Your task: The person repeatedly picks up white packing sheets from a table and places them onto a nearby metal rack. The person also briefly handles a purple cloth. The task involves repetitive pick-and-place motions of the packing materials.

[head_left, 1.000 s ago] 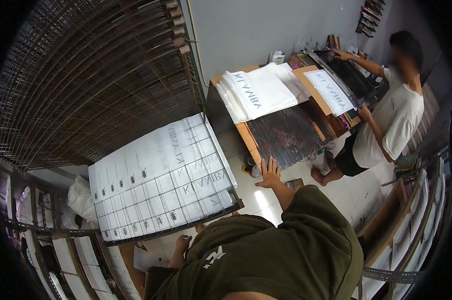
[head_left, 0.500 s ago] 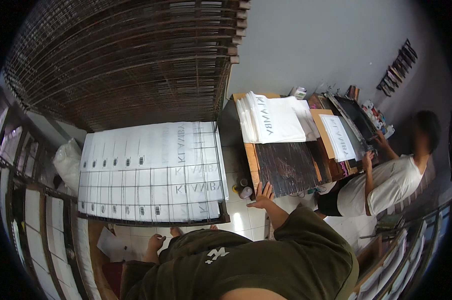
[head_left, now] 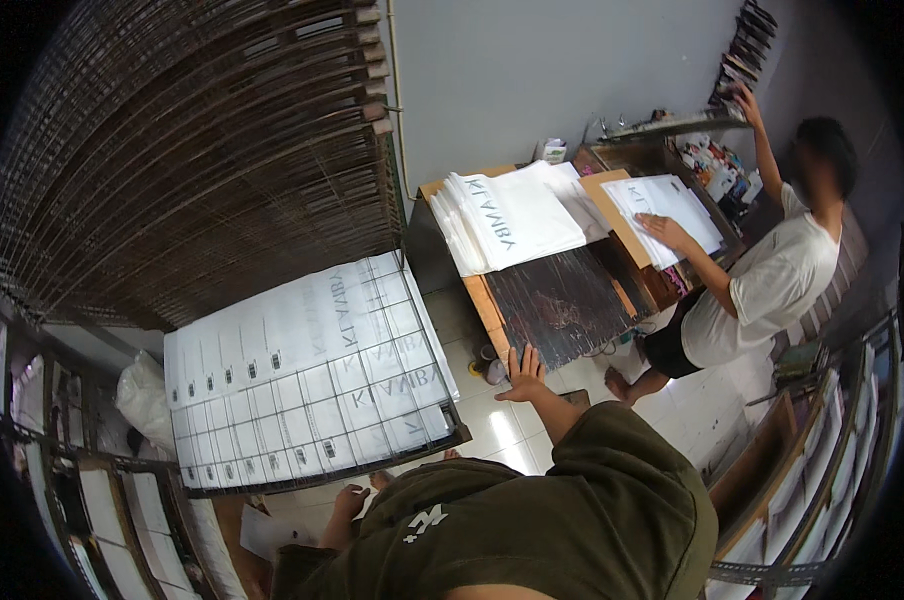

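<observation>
A plain grey wall backs the room, with pale floor tiles below and a dark, scuffed worktop between. At the worktop's near left corner is the person's right hand, open, fingers spread, apparently resting on the edge and gripping nothing. The left hand hangs low beside the near edge of the wire rack, fingers loosely curled; whether it holds anything I cannot tell.

Just beyond the right hand, small containers stand on the floor. Farther out, a stack of white sheets covers the worktop's far left corner, dark print on top. The sheets look thin, light and limp, probably slippery against each other and easily creased; the free edges or a corner, clear of the print, seem the best hold. The worktop itself looks stiff and heavy, firmest at its rim.

More printed sheets lie flat on the rack. Past the stack, a co-worker presses one palm on a white sheet over a brown board, the other hand holding up a long frame.
</observation>
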Tool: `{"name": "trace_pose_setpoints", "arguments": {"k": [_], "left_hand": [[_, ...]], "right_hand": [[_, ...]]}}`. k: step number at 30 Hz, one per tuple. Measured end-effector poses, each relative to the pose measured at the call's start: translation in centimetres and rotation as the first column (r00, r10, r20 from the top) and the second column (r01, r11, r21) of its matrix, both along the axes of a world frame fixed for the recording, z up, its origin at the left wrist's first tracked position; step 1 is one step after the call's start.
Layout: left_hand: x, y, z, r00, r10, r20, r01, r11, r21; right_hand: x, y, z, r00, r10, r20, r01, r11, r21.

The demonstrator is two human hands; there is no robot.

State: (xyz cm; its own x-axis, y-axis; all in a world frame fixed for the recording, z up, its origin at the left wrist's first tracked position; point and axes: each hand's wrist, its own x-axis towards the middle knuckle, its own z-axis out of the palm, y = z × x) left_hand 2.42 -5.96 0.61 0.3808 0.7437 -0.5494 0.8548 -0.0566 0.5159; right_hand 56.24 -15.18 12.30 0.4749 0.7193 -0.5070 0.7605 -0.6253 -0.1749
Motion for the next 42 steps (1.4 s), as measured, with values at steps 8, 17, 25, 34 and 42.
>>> {"name": "trace_pose_setpoints", "arguments": {"k": [8,17,25,34,42], "left_hand": [[-1.5,0.2,-1.2,1.000,0.005,0.008,-0.005,1.000,-0.018],[-2.4,-0.4,-0.4,0.992,0.028,-0.123,-0.023,0.999,0.037],[-2.8,2.8,3.0,0.980,0.167,-0.106,-0.168,0.986,0.003],[-1.8,1.9,4.0,0.987,0.160,0.027,-0.157,0.985,-0.072],[-0.6,3.1,2.5,0.965,0.158,0.208,-0.121,0.976,-0.181]], "right_hand": [[2.4,-0.6,-0.4,0.923,-0.333,-0.193,0.373,0.650,0.663],[9.5,2.2,4.7,0.131,-0.063,-0.989,0.972,-0.186,0.140],[8.5,4.4,5.4,0.017,0.258,-0.966,0.898,-0.430,-0.099],[6.9,3.0,-0.7,-0.365,0.582,-0.727,0.874,-0.054,-0.483],[4.5,2.2,-3.0,-0.100,0.787,-0.608,0.830,-0.272,-0.488]]}}
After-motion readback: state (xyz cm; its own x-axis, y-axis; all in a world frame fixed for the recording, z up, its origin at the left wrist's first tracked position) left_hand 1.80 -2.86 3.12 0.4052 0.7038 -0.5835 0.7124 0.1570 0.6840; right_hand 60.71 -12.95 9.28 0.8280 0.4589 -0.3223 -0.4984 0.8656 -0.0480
